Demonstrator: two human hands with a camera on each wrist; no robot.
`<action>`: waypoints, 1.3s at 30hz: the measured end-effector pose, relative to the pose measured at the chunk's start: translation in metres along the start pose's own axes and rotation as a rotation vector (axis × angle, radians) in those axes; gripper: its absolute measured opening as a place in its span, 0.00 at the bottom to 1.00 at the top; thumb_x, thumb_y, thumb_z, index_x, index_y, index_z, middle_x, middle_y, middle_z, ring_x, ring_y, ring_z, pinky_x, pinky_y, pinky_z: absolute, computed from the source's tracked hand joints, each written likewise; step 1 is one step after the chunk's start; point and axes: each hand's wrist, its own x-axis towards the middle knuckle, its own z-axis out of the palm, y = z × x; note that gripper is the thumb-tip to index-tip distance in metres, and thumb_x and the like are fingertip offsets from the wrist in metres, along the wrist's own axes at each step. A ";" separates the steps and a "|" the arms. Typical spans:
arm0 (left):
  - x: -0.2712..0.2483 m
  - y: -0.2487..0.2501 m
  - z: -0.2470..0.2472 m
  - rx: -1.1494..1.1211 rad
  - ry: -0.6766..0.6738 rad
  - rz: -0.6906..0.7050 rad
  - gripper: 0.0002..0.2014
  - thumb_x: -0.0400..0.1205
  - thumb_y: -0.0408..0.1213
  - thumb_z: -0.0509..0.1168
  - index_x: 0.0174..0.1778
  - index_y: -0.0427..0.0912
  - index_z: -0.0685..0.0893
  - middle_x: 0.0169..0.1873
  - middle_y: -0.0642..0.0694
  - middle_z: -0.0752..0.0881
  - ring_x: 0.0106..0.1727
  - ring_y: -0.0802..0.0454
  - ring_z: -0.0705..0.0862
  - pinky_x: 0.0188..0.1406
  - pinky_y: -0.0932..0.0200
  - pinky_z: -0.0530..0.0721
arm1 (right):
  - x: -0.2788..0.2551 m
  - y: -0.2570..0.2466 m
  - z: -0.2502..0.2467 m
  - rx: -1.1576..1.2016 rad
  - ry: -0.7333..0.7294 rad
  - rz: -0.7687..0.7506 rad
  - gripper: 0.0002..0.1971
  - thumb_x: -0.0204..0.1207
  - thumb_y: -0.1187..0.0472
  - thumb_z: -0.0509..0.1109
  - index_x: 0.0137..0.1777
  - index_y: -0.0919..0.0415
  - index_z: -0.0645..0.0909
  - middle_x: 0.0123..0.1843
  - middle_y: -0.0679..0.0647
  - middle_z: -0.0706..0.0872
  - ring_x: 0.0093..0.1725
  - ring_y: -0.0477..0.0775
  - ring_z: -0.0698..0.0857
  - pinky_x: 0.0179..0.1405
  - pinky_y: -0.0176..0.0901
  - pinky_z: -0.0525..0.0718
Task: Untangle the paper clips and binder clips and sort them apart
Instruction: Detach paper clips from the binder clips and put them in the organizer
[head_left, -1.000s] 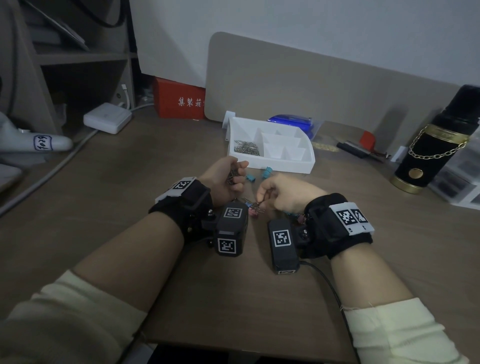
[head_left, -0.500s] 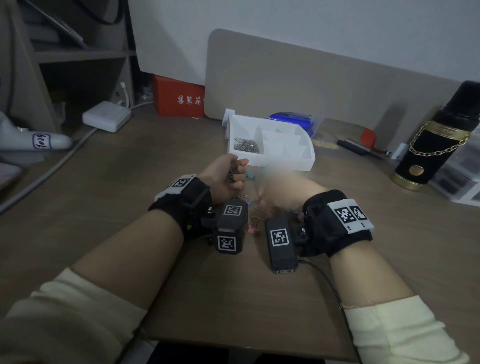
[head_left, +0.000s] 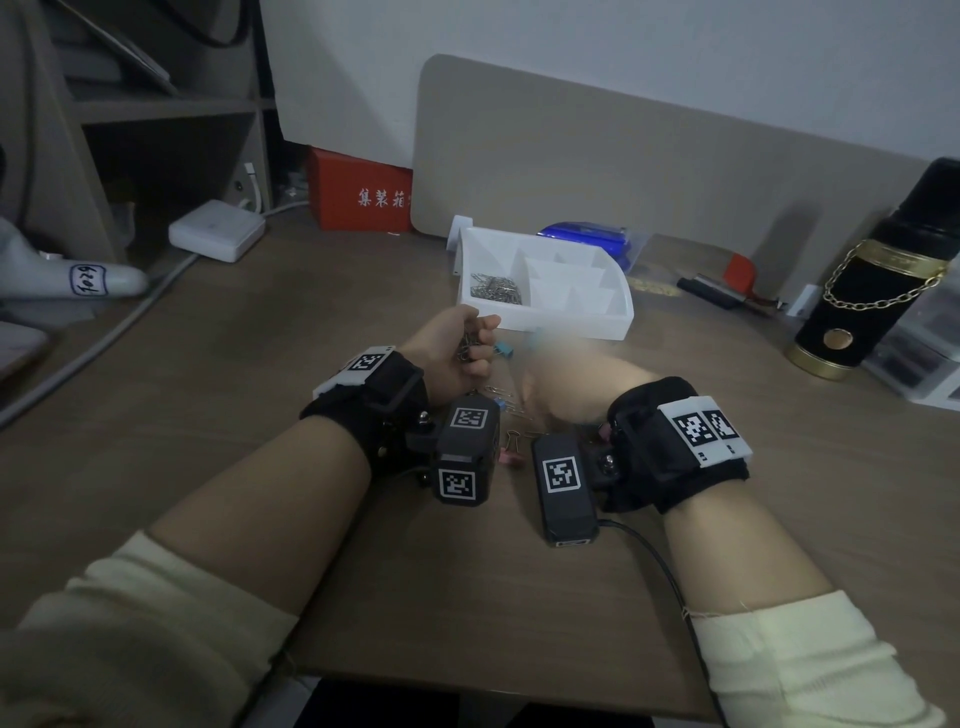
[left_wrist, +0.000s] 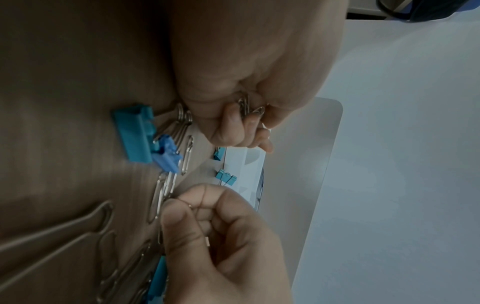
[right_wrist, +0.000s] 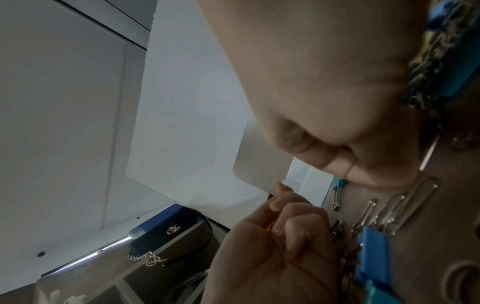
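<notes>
Your left hand (head_left: 457, 358) clutches paper clips (left_wrist: 246, 107); right hand (head_left: 566, 384) blurred, pinching a clip. Brown wooden desk (head_left: 260, 374), white organizer tray (head_left: 571, 325), grey wall.

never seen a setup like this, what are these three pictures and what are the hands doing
No machine here: a person wears a camera on the head and one on each wrist. The head view looks down at a desk; the other two look along each hand. The left hand grips a bunch of paper clips. The right hand pinches a thin wire, probably another clip, though it is blurred. Loose clips and blue binder clips lie on the desk. Behind them stands a white tray with sorted clips in one compartment.
</notes>
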 end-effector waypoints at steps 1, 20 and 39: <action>0.000 0.000 0.000 0.002 -0.001 0.000 0.17 0.88 0.40 0.49 0.35 0.40 0.75 0.14 0.52 0.70 0.10 0.60 0.62 0.08 0.71 0.56 | 0.001 0.000 0.000 -0.002 -0.004 -0.008 0.15 0.73 0.71 0.62 0.33 0.52 0.81 0.31 0.43 0.82 0.31 0.38 0.78 0.26 0.29 0.71; -0.014 -0.001 0.016 0.401 -0.295 -0.150 0.15 0.84 0.42 0.51 0.30 0.48 0.70 0.20 0.49 0.73 0.15 0.60 0.62 0.11 0.74 0.53 | 0.010 -0.008 0.010 0.740 0.580 -0.187 0.07 0.74 0.69 0.72 0.38 0.57 0.83 0.32 0.49 0.80 0.20 0.43 0.77 0.27 0.33 0.77; 0.000 0.005 -0.003 -0.153 0.138 0.092 0.18 0.85 0.39 0.49 0.29 0.43 0.70 0.12 0.53 0.65 0.09 0.59 0.59 0.09 0.71 0.53 | 0.009 0.008 0.013 0.371 0.057 -0.011 0.12 0.71 0.61 0.78 0.53 0.53 0.84 0.54 0.49 0.85 0.54 0.48 0.82 0.59 0.38 0.77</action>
